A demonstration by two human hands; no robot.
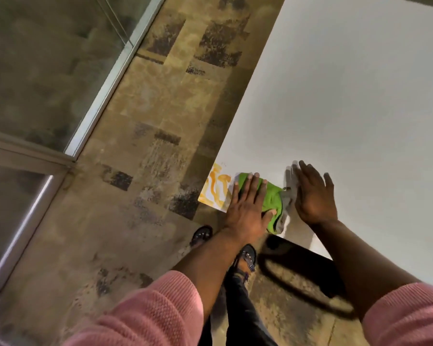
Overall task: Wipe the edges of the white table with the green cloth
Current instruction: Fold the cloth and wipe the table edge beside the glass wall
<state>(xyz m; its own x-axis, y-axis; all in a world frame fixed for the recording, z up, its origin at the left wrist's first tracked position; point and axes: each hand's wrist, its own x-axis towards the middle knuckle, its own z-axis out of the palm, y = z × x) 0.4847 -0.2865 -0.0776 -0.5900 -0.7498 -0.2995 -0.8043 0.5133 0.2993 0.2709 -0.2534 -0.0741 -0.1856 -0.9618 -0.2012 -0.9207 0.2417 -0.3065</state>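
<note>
Pink knitted sleeves (145, 313), pushed up the forearms, fill the near edge of the view. From them both bare arms reach to the near left corner of the white table (348, 101).

The left hand (248, 208) lies flat and spread, palm down, on the green cloth (273, 196), fingers stretched out and thumb pressing the cloth's near side; it presses rather than grips. That cloth is a soft, crumpled fabric with a grey underside showing at its right fold, and it sits on the table right at the corner, partly hanging over the near edge. The right hand (313, 196) is open with fingers loosely fanned, just beside the cloth's grey fold, holding nothing; it is blurred, so whether it touches the table cannot be told.

Left of the cloth, at the very corner, orange-yellow smears (215, 189) streak the smooth, matte tabletop. Below lies a mottled tan and dark carpet floor (160, 121), with two feet in dark sandals (201, 234) near the table edge and a dark table leg (308, 260) under the corner. A metal-framed glass partition (48, 78) stands at far left.
</note>
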